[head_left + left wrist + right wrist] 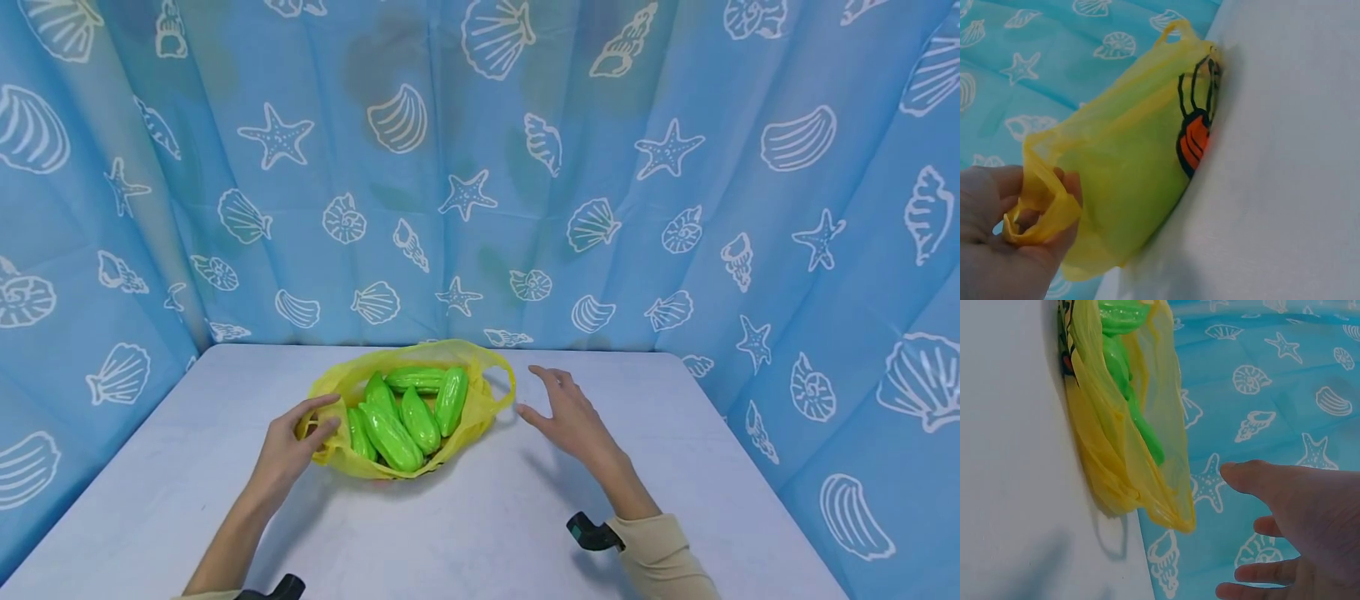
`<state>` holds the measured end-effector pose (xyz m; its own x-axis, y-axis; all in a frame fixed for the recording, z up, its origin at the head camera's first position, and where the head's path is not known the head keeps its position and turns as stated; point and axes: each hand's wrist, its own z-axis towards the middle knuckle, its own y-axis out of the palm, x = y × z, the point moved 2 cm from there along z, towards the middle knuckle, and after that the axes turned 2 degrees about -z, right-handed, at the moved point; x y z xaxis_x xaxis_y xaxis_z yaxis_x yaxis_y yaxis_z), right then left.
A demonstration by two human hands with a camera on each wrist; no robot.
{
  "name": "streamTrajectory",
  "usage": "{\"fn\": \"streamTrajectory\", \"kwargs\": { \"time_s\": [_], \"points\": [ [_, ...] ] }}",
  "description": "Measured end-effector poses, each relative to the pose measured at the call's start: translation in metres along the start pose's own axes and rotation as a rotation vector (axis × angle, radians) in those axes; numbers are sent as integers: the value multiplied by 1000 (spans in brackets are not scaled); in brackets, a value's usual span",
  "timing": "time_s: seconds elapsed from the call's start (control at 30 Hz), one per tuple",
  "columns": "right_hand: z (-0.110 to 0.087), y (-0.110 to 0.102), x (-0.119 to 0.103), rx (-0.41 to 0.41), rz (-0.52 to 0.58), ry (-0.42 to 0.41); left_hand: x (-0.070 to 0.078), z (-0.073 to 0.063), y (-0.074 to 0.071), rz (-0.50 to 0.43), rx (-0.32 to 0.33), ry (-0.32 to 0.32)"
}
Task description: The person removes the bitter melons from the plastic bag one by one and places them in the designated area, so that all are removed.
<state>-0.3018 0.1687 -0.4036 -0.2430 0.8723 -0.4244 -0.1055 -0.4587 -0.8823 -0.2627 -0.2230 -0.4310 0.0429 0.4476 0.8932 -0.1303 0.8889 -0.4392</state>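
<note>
A yellow plastic bag (471, 425) stands with its mouth wide on the table, showing several glossy green, elongated vegetable-shaped pieces (393, 442) inside. At the bag's left end, my left hand (288, 437) holds the handle; the left wrist view shows the yellow handle (1044, 181) looped among the fingers and thumb. My right hand (566, 417) hovers just right of the bag, thumb and fingers spread and holding nothing. The right handle (512, 392) forms a loose loop near its fingertips. In the right wrist view, a gap shows between the thumb (1244, 475) and the bag.
The bag rests on a white-covered table (450, 542), toward its far edge. A blue curtain (480, 250) with white shells and starfish hangs behind and at both sides. The bag's front carries an orange and black print (1194, 144).
</note>
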Motion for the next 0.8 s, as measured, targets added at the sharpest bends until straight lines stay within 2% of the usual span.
{"fn": "streamTrajectory", "kwargs": {
  "time_s": [0.23, 0.5, 0.8],
  "points": [
    [4, 5, -12, 27, 45, -27, -5, 1, 1, -80, -1, -58],
    [8, 10, -26, -2, 131, -47, -6, 1, 1, -137, -7, -71],
    [23, 15, -47, -52, 202, -63, -6, -1, 3, -205, -9, -100]
  ]
}}
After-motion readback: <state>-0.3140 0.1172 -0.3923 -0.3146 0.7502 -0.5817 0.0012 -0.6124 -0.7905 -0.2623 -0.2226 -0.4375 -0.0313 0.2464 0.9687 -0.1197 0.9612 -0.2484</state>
